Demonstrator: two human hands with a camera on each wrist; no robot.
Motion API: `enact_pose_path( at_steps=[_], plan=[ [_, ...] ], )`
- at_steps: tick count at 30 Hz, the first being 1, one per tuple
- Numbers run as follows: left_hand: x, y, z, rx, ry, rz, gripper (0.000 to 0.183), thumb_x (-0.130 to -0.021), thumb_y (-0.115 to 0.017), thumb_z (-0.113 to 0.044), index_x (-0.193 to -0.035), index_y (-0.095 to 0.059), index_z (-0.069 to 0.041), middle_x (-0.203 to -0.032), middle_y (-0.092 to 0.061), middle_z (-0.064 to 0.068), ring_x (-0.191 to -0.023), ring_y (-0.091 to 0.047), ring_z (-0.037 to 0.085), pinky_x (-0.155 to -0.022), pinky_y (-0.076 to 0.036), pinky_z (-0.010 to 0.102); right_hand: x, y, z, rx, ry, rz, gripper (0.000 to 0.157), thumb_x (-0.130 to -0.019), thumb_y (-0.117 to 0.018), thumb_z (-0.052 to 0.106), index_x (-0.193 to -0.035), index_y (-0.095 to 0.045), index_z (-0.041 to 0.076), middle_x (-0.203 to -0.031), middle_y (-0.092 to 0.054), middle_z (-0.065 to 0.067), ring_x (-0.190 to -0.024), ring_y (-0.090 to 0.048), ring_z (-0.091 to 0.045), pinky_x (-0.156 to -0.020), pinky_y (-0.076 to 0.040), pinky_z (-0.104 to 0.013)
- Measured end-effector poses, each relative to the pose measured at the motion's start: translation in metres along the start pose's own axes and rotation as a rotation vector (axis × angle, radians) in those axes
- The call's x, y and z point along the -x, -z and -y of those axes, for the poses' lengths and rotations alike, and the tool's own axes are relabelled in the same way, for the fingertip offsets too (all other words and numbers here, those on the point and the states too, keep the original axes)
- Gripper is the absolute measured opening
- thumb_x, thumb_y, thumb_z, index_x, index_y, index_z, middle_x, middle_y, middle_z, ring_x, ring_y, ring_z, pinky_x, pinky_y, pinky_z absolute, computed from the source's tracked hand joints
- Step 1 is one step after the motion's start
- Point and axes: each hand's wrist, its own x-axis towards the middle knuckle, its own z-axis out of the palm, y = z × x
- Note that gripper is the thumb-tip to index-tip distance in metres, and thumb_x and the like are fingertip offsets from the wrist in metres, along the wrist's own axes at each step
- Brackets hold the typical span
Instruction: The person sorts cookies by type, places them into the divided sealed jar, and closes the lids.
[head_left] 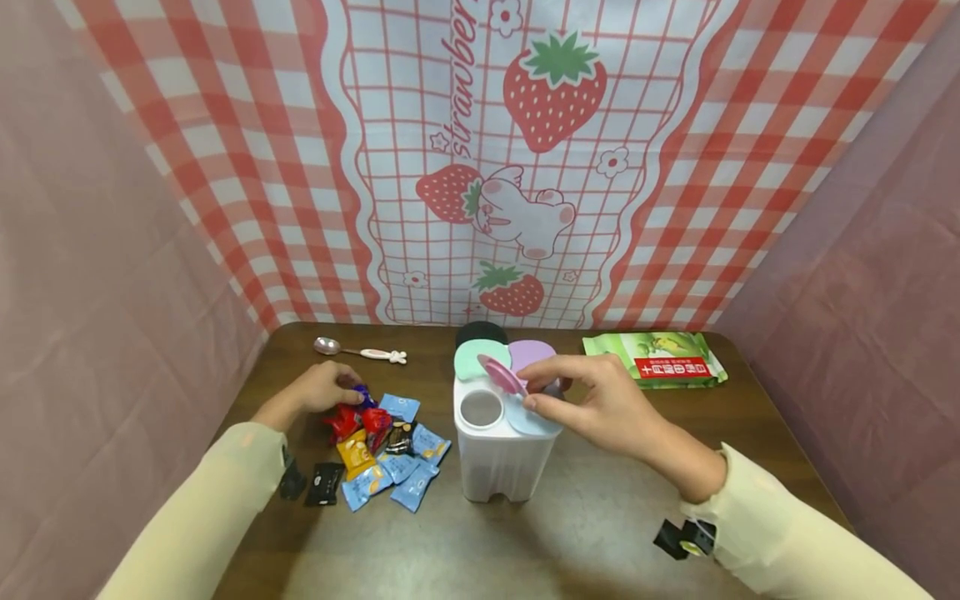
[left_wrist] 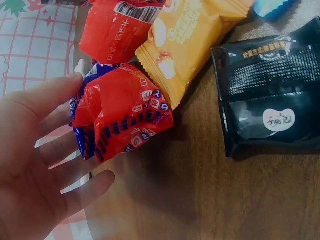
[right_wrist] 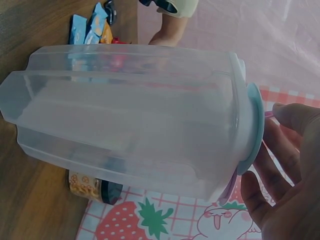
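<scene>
With thumb and fingers my left hand (head_left: 326, 387) pinches a blue-purple wrapped snack (head_left: 365, 397) at the back of a pile. A red snack packet (left_wrist: 122, 107) lies against it in the left wrist view. In the head view my right hand (head_left: 600, 406) pinches a pink lid (head_left: 501, 374), tilted up above a tall white translucent container (head_left: 501, 471). One round opening (head_left: 482, 408) of the container is uncovered. Its mint lid (head_left: 482, 359), purple lid (head_left: 532, 353) and pale blue lid (head_left: 531, 417) lie on its top.
Light blue packets (head_left: 415, 487), a yellow packet (head_left: 356, 454) and a black packet (head_left: 324, 484) lie left of the container. A spoon (head_left: 367, 353) lies behind them. A black-lidded jar (right_wrist: 85, 186) stands behind the container; a green wipes pack (head_left: 660, 360) is at the back right.
</scene>
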Motion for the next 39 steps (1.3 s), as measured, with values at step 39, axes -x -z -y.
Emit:
enact_pose_path(
  at_steps=[39],
  plan=[
    [0.020,0.032,-0.042,0.180,-0.102,-0.152,0.042,-0.092,-0.076,-0.016,-0.129,-0.067,0.003,-0.111,-0.074,0.019,-0.097,-0.071,0.027,-0.082,-0.060,0.037,0.000,-0.001,0.000,-0.004,-0.009,-0.008,0.022,-0.087,-0.082,0.010,-0.107,-0.079,0.019,-0.090,-0.077,0.010,-0.076,-0.069,-0.005,-0.061,-0.056,-0.022]
  ],
)
